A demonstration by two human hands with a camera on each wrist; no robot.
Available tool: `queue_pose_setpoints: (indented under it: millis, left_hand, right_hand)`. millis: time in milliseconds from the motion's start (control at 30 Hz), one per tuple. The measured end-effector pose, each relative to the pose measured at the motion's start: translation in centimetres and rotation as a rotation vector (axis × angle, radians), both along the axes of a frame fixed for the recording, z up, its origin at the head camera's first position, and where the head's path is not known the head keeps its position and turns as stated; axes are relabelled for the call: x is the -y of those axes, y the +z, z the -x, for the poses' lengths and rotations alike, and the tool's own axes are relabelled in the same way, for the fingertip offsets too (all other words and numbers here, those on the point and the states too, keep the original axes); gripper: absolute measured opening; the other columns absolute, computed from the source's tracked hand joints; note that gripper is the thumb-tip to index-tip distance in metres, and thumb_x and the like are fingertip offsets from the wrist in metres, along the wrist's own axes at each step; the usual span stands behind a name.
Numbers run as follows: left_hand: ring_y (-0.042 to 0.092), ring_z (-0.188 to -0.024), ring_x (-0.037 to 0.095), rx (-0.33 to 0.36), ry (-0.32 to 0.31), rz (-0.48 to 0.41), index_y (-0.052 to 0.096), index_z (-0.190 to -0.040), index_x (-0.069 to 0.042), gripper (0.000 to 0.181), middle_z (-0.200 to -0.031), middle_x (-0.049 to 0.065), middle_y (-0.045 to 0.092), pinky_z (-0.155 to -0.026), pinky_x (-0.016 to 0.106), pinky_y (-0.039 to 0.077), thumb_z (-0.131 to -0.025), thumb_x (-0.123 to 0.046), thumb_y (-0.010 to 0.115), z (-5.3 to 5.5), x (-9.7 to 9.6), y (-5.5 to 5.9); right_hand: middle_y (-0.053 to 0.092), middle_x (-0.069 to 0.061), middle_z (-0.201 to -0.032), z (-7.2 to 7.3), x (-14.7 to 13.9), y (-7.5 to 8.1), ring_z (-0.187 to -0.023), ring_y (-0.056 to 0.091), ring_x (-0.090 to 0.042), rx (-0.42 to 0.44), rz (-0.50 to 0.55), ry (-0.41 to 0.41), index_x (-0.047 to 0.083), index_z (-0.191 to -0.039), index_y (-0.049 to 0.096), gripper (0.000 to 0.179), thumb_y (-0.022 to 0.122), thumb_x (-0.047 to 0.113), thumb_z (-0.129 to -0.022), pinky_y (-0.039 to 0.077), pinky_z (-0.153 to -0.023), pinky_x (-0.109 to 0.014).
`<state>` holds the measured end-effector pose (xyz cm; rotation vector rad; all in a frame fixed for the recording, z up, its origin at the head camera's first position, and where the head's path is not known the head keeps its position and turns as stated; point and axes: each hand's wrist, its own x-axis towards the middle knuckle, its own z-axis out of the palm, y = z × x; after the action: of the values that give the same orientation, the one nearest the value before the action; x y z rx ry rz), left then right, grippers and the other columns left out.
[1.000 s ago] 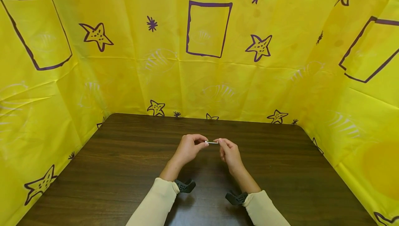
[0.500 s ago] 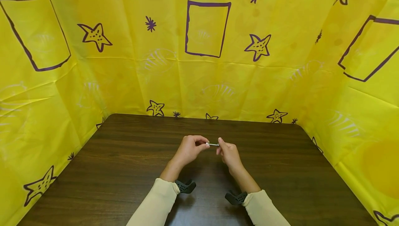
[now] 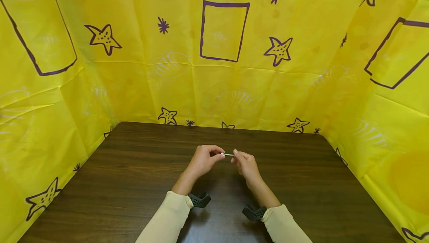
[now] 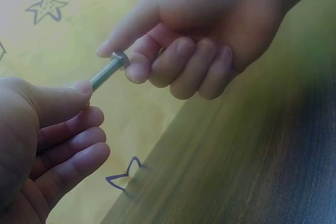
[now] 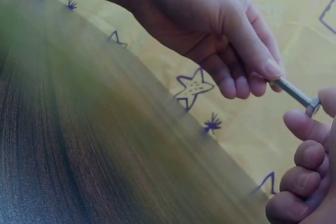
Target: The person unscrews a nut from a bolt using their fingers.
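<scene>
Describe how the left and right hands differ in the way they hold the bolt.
The left hand pinches the threaded end of the bolt; the right hand holds its wider end. In the left wrist view, the right hand's spare fingers look more tightly curled than the left hand's. Both are bare and raised above the table.

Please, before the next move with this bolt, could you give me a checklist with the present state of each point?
1. Left hand pinches one end of the threaded bolt: ok.
2. Right hand has its fingers at the hexagonal end: ok.
3. Bolt held off the table: ok.
4. Hexagonal end identified as loose nut or fixed head: cannot tell.
5. Both holds firm: cannot tell.
</scene>
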<state>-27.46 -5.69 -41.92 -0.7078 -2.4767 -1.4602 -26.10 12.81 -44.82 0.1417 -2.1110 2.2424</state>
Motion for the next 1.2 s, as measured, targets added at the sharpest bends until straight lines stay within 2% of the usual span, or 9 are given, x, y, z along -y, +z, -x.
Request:
queue_pose_setpoints:
  millis: [167,233,367,467,567,633,800,1033,1200]
  left_hand:
    - [0.061,-0.072,0.011,-0.008,0.001,-0.007,0.075,-0.092,-0.008,0.007,-0.081,-0.005,0.070,-0.066,0.029,0.051,-0.086,-0.012,0.075,0.0,0.1,0.0]
    - [0.061,-0.072,0.010,-0.008,0.005,-0.005,0.075,-0.092,-0.009,0.007,-0.081,-0.005,0.070,-0.066,0.029,0.051,-0.086,-0.013,0.075,0.0,0.1,0.0]
    - [0.061,-0.072,0.011,0.000,0.010,-0.006,0.075,-0.092,-0.009,0.007,-0.081,-0.005,0.070,-0.066,0.029,0.051,-0.086,-0.013,0.075,0.0,0.1,0.0]
    - [0.061,-0.072,0.011,0.005,0.012,-0.006,0.075,-0.092,-0.009,0.007,-0.081,-0.004,0.070,-0.066,0.029,0.051,-0.086,-0.013,0.075,0.1,0.2,0.0]
    - [0.061,-0.072,0.011,0.002,0.013,-0.005,0.075,-0.092,-0.008,0.007,-0.081,-0.004,0.070,-0.065,0.029,0.051,-0.086,-0.012,0.075,0.1,0.2,0.1]
    - [0.061,-0.071,0.011,-0.001,0.013,-0.005,0.075,-0.092,-0.008,0.007,-0.081,-0.004,0.070,-0.064,0.029,0.051,-0.086,-0.011,0.075,0.2,0.2,0.1]
    - [0.060,-0.070,0.010,-0.010,0.020,-0.002,0.075,-0.092,-0.010,0.006,-0.080,-0.005,0.069,-0.062,0.028,0.050,-0.086,-0.012,0.075,0.3,0.3,0.0]
    - [0.060,-0.065,0.009,0.001,0.018,-0.007,0.074,-0.093,-0.009,0.007,-0.078,-0.005,0.069,-0.059,0.028,0.049,-0.087,-0.013,0.074,0.2,0.4,0.0]
    - [0.060,-0.064,0.009,0.001,0.023,-0.009,0.075,-0.093,-0.009,0.007,-0.077,-0.005,0.068,-0.058,0.028,0.049,-0.087,-0.012,0.074,0.2,0.4,0.1]
  right_hand:
    - [0.031,0.005,-0.049,0.0,0.0,0.1,-0.041,0.021,-0.006,0.003,0.034,0.011,-0.020,-0.087,0.057,0.042,0.060,0.021,-0.097,0.018,-0.040,-0.020]
    - [0.033,0.004,-0.050,0.0,0.0,0.1,-0.040,0.022,-0.006,0.005,0.059,0.013,-0.016,-0.086,0.059,0.034,0.061,0.017,-0.096,0.018,-0.039,-0.021]
    - [0.034,0.004,-0.050,0.0,0.0,0.2,-0.040,0.024,-0.006,-0.005,0.104,0.018,0.001,-0.081,0.066,0.016,0.062,0.008,-0.095,0.019,-0.039,-0.020]
    - [0.035,0.003,-0.051,0.0,-0.1,0.2,-0.039,0.025,-0.005,-0.029,0.125,0.032,-0.003,-0.089,0.066,0.011,0.062,0.005,-0.094,0.019,-0.040,-0.020]
    - [0.035,0.003,-0.053,-0.2,-0.1,0.3,-0.040,0.025,-0.005,-0.063,0.134,0.055,-0.014,-0.102,0.061,0.020,0.062,0.003,-0.093,0.019,-0.040,-0.020]
    - [0.036,0.003,-0.053,-0.2,-0.2,0.3,-0.041,0.026,-0.005,-0.087,0.133,0.069,-0.017,-0.108,0.058,0.025,0.062,0.002,-0.093,0.020,-0.040,-0.020]
    - [0.036,0.004,-0.053,-0.2,-0.2,0.2,-0.042,0.026,-0.006,-0.135,0.136,0.079,-0.018,-0.109,0.058,0.024,0.062,-0.002,-0.091,0.020,-0.041,-0.020]
    - [0.036,0.004,-0.054,-1.5,-0.1,2.2,-0.042,0.029,-0.004,-0.157,0.121,0.113,-0.024,-0.113,0.052,0.027,0.058,-0.010,-0.091,0.022,-0.043,-0.022]
    - [0.036,0.003,-0.054,-0.7,-0.2,1.2,-0.042,0.029,-0.007,-0.139,0.124,0.094,-0.021,-0.114,0.055,0.026,0.059,-0.011,-0.091,0.022,-0.043,-0.022]
